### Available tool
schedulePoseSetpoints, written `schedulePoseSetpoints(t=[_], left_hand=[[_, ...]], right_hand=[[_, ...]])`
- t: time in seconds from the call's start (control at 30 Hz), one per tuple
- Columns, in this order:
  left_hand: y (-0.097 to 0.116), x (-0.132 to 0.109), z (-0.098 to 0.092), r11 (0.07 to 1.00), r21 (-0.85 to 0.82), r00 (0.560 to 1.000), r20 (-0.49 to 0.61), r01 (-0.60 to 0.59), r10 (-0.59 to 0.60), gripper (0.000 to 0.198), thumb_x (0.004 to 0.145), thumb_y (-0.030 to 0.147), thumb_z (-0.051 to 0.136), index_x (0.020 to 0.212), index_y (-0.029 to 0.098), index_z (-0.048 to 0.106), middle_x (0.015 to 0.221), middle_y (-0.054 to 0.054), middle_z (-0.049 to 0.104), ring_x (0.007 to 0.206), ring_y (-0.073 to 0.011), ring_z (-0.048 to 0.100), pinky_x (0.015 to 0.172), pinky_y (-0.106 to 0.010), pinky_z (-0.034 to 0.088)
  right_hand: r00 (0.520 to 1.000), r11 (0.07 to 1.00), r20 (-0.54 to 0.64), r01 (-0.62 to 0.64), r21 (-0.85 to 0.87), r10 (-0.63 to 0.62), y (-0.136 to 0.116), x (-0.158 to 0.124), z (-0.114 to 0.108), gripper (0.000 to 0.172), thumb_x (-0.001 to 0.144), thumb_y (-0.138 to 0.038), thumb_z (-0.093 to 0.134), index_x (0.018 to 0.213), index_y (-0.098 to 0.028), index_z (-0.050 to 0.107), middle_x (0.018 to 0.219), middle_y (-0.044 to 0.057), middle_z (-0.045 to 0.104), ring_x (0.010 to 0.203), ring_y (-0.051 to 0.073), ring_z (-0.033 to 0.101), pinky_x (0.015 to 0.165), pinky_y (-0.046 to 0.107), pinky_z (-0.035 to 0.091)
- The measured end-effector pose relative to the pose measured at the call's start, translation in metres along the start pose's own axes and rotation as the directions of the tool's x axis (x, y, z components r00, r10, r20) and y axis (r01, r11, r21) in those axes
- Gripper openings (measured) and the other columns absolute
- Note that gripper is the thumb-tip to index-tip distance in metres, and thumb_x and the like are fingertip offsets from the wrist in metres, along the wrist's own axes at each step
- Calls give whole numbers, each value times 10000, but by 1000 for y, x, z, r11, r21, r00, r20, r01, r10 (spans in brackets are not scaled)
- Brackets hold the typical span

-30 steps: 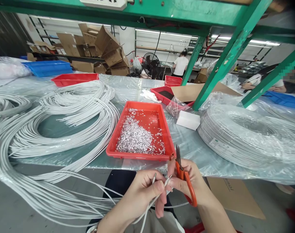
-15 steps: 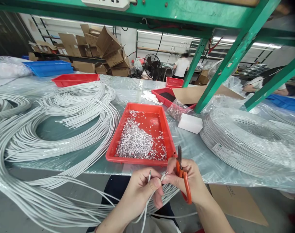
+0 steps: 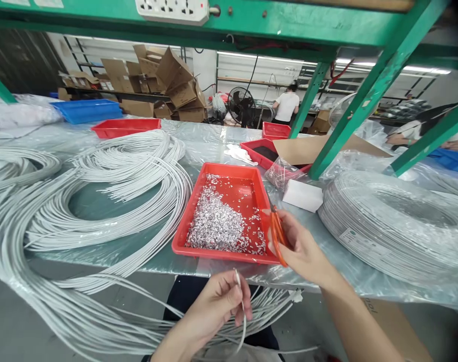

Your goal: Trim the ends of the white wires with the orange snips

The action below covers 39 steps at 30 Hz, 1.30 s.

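Note:
My left hand [image 3: 219,301] pinches a thin white cable [image 3: 244,322] close to its end, which points up between thumb and fingers. Orange-handled scissors [image 3: 276,236] sit in my right hand [image 3: 304,254], at the right front rim of a red tray [image 3: 179,244]. Whether the right fingertips also pinch something small, I cannot make out. Many small shiny metal pieces [image 3: 215,221] lie in the tray, heaped toward its left. Below my hands, a bundle of white cables [image 3: 272,307] hangs over my lap.
Coiled white cables [image 3: 111,221] cover the table's left side. A large wrapped cable coil [image 3: 387,226] lies at right, beside a small white box [image 3: 302,195]. Green frame posts [image 3: 360,110] rise behind it. Red and blue trays [image 3: 87,110] stand farther back; a person [image 3: 286,106] is beyond.
My right hand has moved away from the cable end, up and right to the tray's edge, with the scissors still in it. My left hand keeps the cable. The view has shifted slightly.

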<state>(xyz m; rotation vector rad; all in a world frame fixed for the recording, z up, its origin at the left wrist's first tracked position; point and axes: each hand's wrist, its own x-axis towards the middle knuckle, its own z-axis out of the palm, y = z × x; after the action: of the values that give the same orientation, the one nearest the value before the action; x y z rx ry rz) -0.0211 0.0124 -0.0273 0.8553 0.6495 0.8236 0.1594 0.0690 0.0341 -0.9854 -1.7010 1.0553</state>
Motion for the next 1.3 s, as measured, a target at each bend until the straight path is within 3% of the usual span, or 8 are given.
schedulePoseSetpoints(t=[0.2, 0.37, 0.57, 0.9, 0.97, 1.07, 1.2, 1.3], left_hand=[[17, -10, 5, 990, -25, 983, -129, -139, 134, 293, 726, 356, 666, 851, 110, 568, 629, -2, 561, 418, -52, 534, 301, -91, 202], [24, -15, 15, 957, 172, 950, -168, -235, 264, 262, 752, 333, 639, 745, 92, 538, 518, 21, 506, 383, -22, 464, 334, -89, 232], [29, -20, 22, 930, 272, 935, -183, -248, 304, 279, 747, 355, 627, 724, 96, 528, 549, 11, 506, 394, -29, 444, 402, -130, 322], [28, -20, 22, 905, 316, 919, -181, -284, 351, 239, 739, 316, 642, 713, 98, 545, 546, 22, 480, 392, -27, 447, 395, -124, 333], [27, -20, 19, 928, 254, 938, -143, -273, 315, 249, 755, 331, 629, 719, 96, 557, 580, 4, 518, 389, -30, 469, 392, -124, 321], [27, -22, 14, 976, 95, 980, 35, -196, 194, 269, 794, 365, 587, 735, 103, 576, 563, -5, 533, 364, -25, 467, 355, -109, 245], [27, -22, 12, 997, -64, 961, 269, -53, 69, 382, 797, 419, 569, 596, 102, 503, 416, 20, 404, 293, -19, 361, 297, -126, 158], [25, -20, 15, 993, -100, 965, 246, -66, 89, 352, 788, 411, 584, 628, 107, 508, 430, 25, 415, 293, -14, 343, 292, -125, 150]], right_hand=[[921, 984, 373, -49, -170, 111, -7, -44, -12, 508, 788, -198, 539, 1261, -177, 357, 963, 76, 538, 886, 178, 554, 766, 277, 492], [894, 929, 417, 0, -369, 165, -21, -62, -18, 512, 728, -217, 610, 1227, -225, 495, 846, 60, 608, 705, 175, 585, 569, 239, 504], [867, 858, 448, 49, -512, 218, -36, -65, -17, 402, 827, -341, 503, 1219, -258, 474, 872, 53, 625, 688, 167, 597, 567, 247, 513], [902, 776, 418, 188, -602, 106, -42, -71, -17, 382, 889, -334, 423, 1263, -253, 426, 926, 31, 637, 773, 157, 626, 574, 214, 506], [898, 758, 427, 205, -619, 105, -42, -72, -19, 384, 893, -329, 424, 1269, -249, 418, 919, 33, 632, 781, 160, 624, 575, 218, 507], [885, 754, 453, 222, -618, 111, -45, -72, -22, 369, 888, -296, 424, 1254, -249, 438, 889, 38, 629, 773, 164, 623, 587, 226, 511], [849, 774, 515, 246, -583, 117, -52, -70, -24, 386, 865, -235, 441, 1249, -269, 439, 866, 38, 628, 737, 166, 616, 559, 229, 501], [853, 817, 505, 196, -542, 130, -49, -69, -24, 410, 826, -208, 480, 1231, -274, 464, 863, 43, 628, 699, 163, 605, 561, 234, 495]])
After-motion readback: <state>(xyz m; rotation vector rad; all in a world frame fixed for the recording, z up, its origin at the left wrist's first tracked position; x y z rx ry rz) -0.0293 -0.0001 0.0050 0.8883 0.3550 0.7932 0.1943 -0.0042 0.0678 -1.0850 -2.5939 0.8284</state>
